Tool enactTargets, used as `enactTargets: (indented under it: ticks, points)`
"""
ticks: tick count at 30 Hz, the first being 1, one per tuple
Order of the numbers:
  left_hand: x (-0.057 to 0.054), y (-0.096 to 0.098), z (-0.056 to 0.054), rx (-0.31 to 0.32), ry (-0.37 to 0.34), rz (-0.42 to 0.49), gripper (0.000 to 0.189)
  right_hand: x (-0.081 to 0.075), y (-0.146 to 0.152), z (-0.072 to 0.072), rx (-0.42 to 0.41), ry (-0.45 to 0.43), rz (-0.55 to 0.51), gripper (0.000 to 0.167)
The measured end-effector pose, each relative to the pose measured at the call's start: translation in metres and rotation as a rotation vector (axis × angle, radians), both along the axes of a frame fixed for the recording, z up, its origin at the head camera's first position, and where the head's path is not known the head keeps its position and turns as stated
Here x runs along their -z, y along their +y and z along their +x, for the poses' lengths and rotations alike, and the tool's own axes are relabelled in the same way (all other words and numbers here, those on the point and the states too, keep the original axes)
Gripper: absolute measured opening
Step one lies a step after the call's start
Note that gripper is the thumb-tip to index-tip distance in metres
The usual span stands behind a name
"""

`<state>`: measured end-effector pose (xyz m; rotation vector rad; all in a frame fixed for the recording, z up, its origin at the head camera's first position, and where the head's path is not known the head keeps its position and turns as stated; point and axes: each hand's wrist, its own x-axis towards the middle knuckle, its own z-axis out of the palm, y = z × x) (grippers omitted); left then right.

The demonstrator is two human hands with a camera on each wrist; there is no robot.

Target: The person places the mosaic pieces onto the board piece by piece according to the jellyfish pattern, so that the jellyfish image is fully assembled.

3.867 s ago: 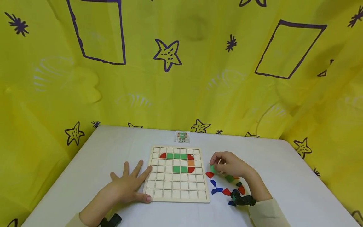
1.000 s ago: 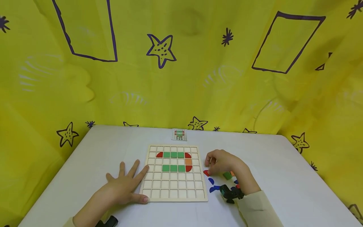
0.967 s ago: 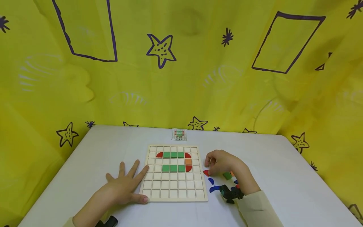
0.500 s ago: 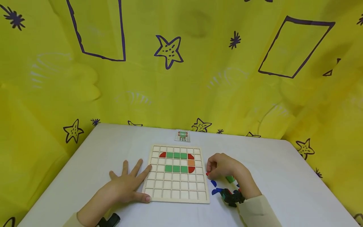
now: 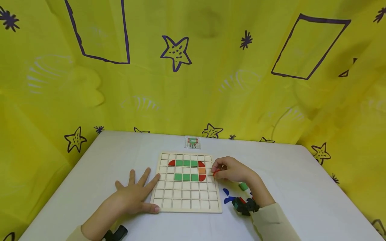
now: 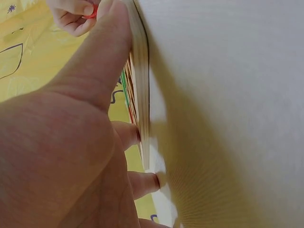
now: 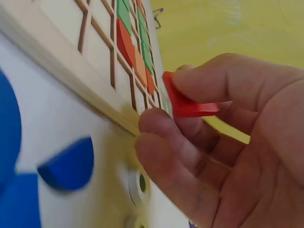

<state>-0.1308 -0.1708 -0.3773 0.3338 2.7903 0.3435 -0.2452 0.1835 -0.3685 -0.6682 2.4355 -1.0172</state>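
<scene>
Right hand (image 5: 231, 168): pinching a red piece (image 7: 180, 105) between thumb and finger
Red piece: at the right edge of the board (image 5: 186, 194); contact unclear
Left hand (image 5: 134, 197): fingers spread, touching the board's left edge
Green pieces (image 5: 187, 163): two rows of three on the board
Blue pieces (image 5: 226, 191): right of the board
Card (image 5: 192, 142): beyond the board

Card (image 5: 192, 142) behind the grid board (image 5: 187, 194) on the table (image 5: 132, 152), loose pieces (image 5: 243, 186) at right.
</scene>
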Motion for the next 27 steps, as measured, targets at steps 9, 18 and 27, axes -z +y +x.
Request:
enactTargets:
  ticks: [9, 18, 27]
  points:
    - [-0.001, -0.001, 0.000, 0.001, 0.007, 0.003, 0.110, 0.002, -0.021, 0.004, 0.014, 0.025, -0.110, 0.015]
    - [-0.001, -0.001, 0.000, -0.003, 0.009, 0.005, 0.110, -0.001, -0.054, 0.002, -0.076, 0.102, -0.122, 0.018]
    - [-0.001, -0.002, -0.001, 0.003, 0.014, 0.005, 0.109, -0.003, -0.104, 0.000, -0.154, 0.120, -0.073, 0.012]
